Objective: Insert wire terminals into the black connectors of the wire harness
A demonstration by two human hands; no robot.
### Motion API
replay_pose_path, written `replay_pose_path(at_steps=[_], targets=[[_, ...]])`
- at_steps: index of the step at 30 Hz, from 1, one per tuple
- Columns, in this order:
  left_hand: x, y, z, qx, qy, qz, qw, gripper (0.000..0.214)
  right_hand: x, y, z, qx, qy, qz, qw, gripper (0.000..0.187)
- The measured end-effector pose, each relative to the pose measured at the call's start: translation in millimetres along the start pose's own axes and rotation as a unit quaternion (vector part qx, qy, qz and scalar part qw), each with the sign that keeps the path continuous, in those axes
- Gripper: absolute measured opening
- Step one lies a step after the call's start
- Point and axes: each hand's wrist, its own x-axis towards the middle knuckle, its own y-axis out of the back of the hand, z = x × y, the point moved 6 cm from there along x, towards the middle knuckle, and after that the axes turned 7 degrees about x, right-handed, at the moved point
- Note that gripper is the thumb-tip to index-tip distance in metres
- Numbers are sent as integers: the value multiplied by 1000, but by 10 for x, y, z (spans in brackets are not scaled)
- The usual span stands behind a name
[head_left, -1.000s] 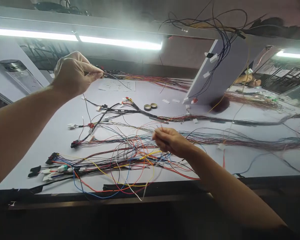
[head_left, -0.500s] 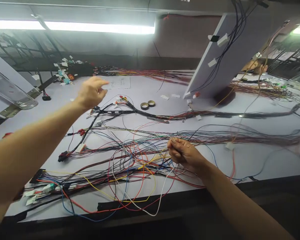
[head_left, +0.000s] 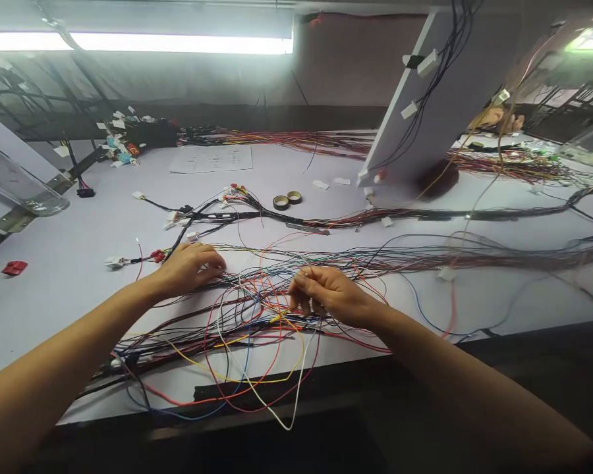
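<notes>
My right hand (head_left: 326, 289) is closed in a pinch over the middle of the tangled wires. A thin wire end shows at its fingertips, and a white wire (head_left: 296, 401) loops down below the hand towards the table edge. Resting low at the left side of the wire bundle (head_left: 261, 283), my left hand (head_left: 192, 266) has its fingers curved, with a gap between them and the thumb. No wire is visible in that gap. Close beside it lie a red connector (head_left: 157, 255) and a white connector (head_left: 114, 263). Loose red, yellow and blue wires cross below both hands.
Behind the hands runs a taped black harness (head_left: 277, 216), with two tape rolls (head_left: 287, 199) beyond it. A paper sheet (head_left: 212, 159) lies further back. A slanted white panel (head_left: 400, 112) stands at right. Another person's hand (head_left: 499, 120) shows at far right.
My left hand has come down from above the back of the table onto the wires at left. My right hand has shifted left, still pinched. The view has moved slightly.
</notes>
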Motion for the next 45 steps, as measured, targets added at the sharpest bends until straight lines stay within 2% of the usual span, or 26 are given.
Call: replay_pose_path(at_steps=[2,5,8,11,14,17,19,22,24,27,29,31,35,38,42,45], targets=[[-24,-5,-5,9,15,-19,1000,17,153,-125,-81,-132,70,-1,989,29],[-21,-2,10,16,24,-44,999,12,457,-322,-104,-344,173,-12,923,22],[13,23,34,17,20,-55,998,9,733,-432,3,-478,184,-26,858,21],[21,47,52,24,23,-44,998,10,781,-485,114,-538,169,-57,824,24],[-81,61,95,32,40,5,999,16,585,-507,162,-555,201,-70,804,27],[-366,129,262,7,29,126,992,25,340,-456,169,-558,245,-49,791,27],[-643,168,393,-14,43,193,980,28,219,-396,150,-543,265,-38,796,24],[-1074,162,533,-42,114,221,968,33,94,-280,44,-469,284,-4,836,20],[-1327,120,602,-63,140,219,963,37,23,-207,-53,-386,281,28,878,21],[-1611,-29,646,-51,142,195,969,47,-96,-121,-192,-242,258,68,933,25],[-1744,-166,636,-12,128,171,977,53,-193,-28,-289,-163,238,108,951,28],[-1841,-290,610,24,111,153,982,58,-322,134,-421,-76,242,164,953,29],[-1939,-410,566,42,86,132,987,71,-642,615,-700,121,264,263,920,24],[-1948,-410,565,35,81,131,987,78,-930,1000,-856,208,251,365,872,28],[-1931,-382,548,30,120,134,983,67,-1337,1360,-1013,234,237,513,791,54],[-1925,-349,517,28,149,140,978,56,-1574,1555,-1117,214,239,571,756,60]])
